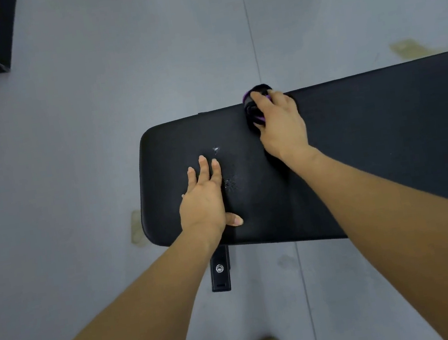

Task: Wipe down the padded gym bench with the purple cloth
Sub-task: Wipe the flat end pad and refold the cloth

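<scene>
The right hand (279, 121) squeezed the balled purple cloth (254, 105) at the bench's (372, 149) far edge; the white specks (224, 169) lay toward 8 o'clock, beside the flat, open left hand (204, 201).

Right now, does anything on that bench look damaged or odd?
Yes. The bench pad has whitish scuffs or specks beside the left hand, like wear or residue. The right hand holds the purple cloth at the far edge.
</scene>
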